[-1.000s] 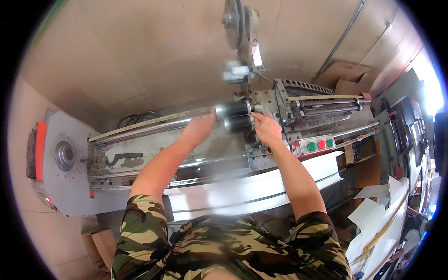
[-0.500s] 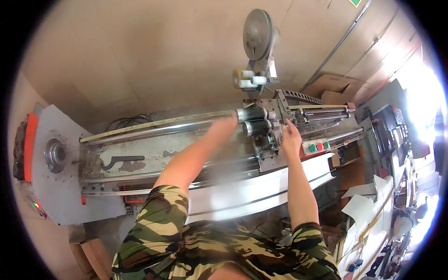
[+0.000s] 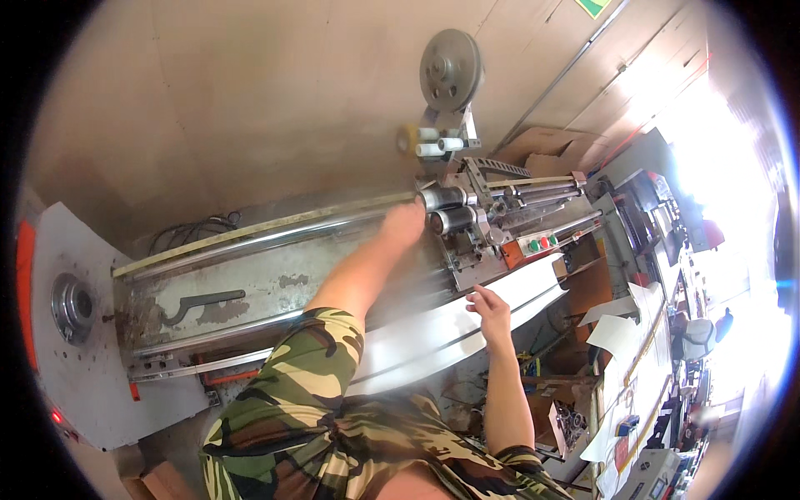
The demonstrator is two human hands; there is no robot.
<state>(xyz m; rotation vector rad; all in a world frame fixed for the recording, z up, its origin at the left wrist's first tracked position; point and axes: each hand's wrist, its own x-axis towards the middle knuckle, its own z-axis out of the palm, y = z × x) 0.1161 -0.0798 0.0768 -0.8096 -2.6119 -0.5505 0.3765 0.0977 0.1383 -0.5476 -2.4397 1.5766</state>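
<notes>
My left hand point(image 3: 406, 222) is at the left end of the upper of two black rollers point(image 3: 444, 198) with silver ends. Its back faces me and hides most of its fingers, so their grip does not show. The lower roller point(image 3: 454, 220) lies just beneath. Both rollers are mounted on a metal carriage point(image 3: 477, 275) on the long machine. My right hand point(image 3: 492, 312) hovers over a long white trough-like sheet point(image 3: 425, 342) along the machine's near side. Its fingers are loosely bent and apart, and I see nothing in them.
A hook-shaped spanner point(image 3: 204, 303) lies on the machine bed. The grey headstock point(image 3: 87, 367) stands at the left. Above the carriage are a round metal wheel point(image 3: 450, 71) and white rollers point(image 3: 429, 150). A red button box point(image 3: 525, 250) sits right of it. Cartons and papers fill the right.
My right hand has left the carriage beside the rollers and come down nearer to me, over the white sheet. My left hand stays by the upper roller. The whole view has turned slightly.
</notes>
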